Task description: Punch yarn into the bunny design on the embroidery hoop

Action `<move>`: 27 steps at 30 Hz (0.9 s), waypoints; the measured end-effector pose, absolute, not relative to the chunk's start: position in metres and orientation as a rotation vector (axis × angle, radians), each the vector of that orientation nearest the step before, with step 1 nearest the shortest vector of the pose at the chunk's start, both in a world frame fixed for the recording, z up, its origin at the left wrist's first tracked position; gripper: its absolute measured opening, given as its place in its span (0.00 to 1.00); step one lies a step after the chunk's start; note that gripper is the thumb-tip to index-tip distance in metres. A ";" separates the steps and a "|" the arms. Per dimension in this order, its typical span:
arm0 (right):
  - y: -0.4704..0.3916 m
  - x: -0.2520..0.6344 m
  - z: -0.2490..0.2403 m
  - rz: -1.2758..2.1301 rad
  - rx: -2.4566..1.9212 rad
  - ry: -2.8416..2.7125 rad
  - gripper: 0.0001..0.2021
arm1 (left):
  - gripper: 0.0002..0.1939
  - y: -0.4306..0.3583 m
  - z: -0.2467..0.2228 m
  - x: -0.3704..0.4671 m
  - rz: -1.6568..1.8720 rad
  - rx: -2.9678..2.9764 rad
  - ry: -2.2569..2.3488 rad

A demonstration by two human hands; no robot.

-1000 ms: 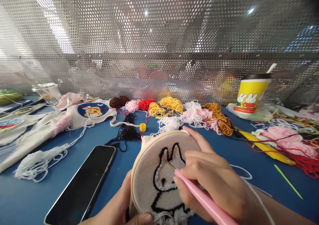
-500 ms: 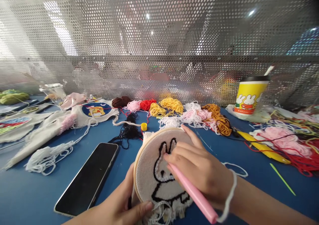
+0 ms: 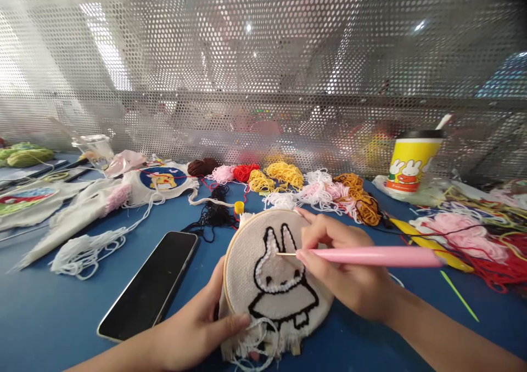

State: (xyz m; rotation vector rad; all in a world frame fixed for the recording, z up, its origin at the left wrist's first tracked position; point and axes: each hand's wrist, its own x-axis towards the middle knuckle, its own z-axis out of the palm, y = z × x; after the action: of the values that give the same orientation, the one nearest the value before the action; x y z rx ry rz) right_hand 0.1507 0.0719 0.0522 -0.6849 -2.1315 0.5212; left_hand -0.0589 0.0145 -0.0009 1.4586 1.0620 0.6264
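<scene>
My left hand point(image 3: 218, 317) grips the lower left edge of a round embroidery hoop point(image 3: 227, 270), thumb in front and the other fingers behind. Cream cloth point(image 3: 242, 262) stretched in it bears a rabbit point(image 3: 284, 311) outlined in black yarn, with white loops along the inside of the head outline. In my right hand point(image 3: 349, 273) is a pink punch needle point(image 3: 370, 255), held almost level. Its thin metal tip points left at the rabbit's forehead; whether it touches the cloth I cannot tell. Loose white strands point(image 3: 259, 344) and fringe hang below the hoop.
Left of the hoop lies a black phone point(image 3: 150, 284). Behind are yellow yarn point(image 3: 284, 174), black yarn point(image 3: 214, 210) and a small yellow cap point(image 3: 239, 207). A yellow cup point(image 3: 414, 163) with a straw stands back right, near a yellow punch needle point(image 3: 428, 244). A perforated metal screen point(image 3: 263, 75) rises behind.
My right hand has drawn back to the right, and the punch needle has swung from a steep slant to nearly level. Its metal tip and more of the rabbit now show.
</scene>
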 end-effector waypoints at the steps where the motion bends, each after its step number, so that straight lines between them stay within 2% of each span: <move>1: 0.073 0.151 0.051 0.561 -0.687 -2.114 0.07 | 0.41 0.015 -0.001 -0.059 0.624 1.444 1.056; 11: 0.073 0.152 0.048 0.548 -0.687 -2.137 0.08 | 0.41 0.015 -0.003 -0.060 0.634 1.408 1.025; 21: 0.069 0.145 0.049 0.264 -0.651 -2.212 0.07 | 0.41 0.014 -0.003 -0.059 0.640 1.382 0.999; 27: 0.067 0.143 0.044 -0.020 -0.573 -2.306 0.06 | 0.41 0.014 0.001 -0.056 0.654 1.379 1.008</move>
State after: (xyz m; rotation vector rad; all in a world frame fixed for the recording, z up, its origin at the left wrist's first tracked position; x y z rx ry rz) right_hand 0.1428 0.0675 0.0443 -0.5729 -2.3065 -0.0204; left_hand -0.0564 0.0137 0.0013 1.3789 1.0076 0.6536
